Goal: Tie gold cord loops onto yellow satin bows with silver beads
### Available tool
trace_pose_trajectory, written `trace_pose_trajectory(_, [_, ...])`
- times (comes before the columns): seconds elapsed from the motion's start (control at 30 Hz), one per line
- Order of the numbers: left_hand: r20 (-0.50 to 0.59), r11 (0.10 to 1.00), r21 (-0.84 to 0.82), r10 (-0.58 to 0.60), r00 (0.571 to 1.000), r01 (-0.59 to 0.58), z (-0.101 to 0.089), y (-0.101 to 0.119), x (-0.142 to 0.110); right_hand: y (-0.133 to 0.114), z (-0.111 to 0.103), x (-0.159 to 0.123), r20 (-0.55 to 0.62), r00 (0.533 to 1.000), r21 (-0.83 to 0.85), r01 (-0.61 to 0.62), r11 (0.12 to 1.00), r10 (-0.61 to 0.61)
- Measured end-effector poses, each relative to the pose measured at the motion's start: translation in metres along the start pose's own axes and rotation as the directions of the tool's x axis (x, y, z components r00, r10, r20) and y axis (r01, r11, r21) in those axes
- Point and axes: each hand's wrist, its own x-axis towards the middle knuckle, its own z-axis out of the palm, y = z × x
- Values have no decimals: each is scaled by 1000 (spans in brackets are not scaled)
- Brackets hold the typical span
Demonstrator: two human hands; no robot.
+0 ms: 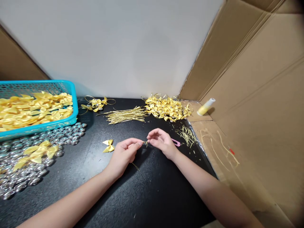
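My left hand (125, 155) is closed, with thumb and forefinger pinching a thin gold cord (145, 142) above the black table. The cord's other end hangs below that hand. My right hand (163, 144) has its thumb and fingers together at the cord, close to the left fingertips. A small tangle shows in the cord between the two hands. Just left of my left hand lies a yellow ribbon bow (108, 146). Behind my right wrist is a pink hair-clip-shaped tool (176, 142), partly hidden.
At left stands a blue basket (75, 106) of yellow bows, with silvery beads (35, 180) before it. Behind my hands lie gold cords (125, 115) and a pile of bows with beads (166, 107). Cord scraps (187, 136) and a yellow-white spool (206, 106) are at right, beside cardboard walls.
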Motion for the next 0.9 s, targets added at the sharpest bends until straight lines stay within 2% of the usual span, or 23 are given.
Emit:
trace_pose_trajectory(0.17, [6,1000,5,7,1000,-7,-1,0,1,-1,9,-5,27,999,-135,44,990,-40])
trace_pose_trajectory(0.27, [6,1000,20,15,1000,-16,-1,0,1,0,14,-8,6,999,-151,51,987,-50])
trace_pose_trajectory(0.33, [10,1000,24,17,1000,-17,-1,0,1,1,15,-9,2,999,-110,46,993,-46])
trace_pose_trajectory(0.47, [18,1000,17,18,1000,-19,0,0,0,1,13,-6,29,1000,107,5,994,-9])
trace_pose_trajectory(0.57, [8,1000,19,11,1000,-11,0,0,0,2,12,-4,8,999,218,-37,975,36])
trace_pose_trajectory(0.67, [7,1000,24,9,1000,-9,0,0,0,3,12,-2,-13,998,240,-58,969,63])
trace_pose_trajectory(0.9, [18,999,32,20,1000,-21,0,-1,1,4,10,0,-36,998,231,-35,972,45])
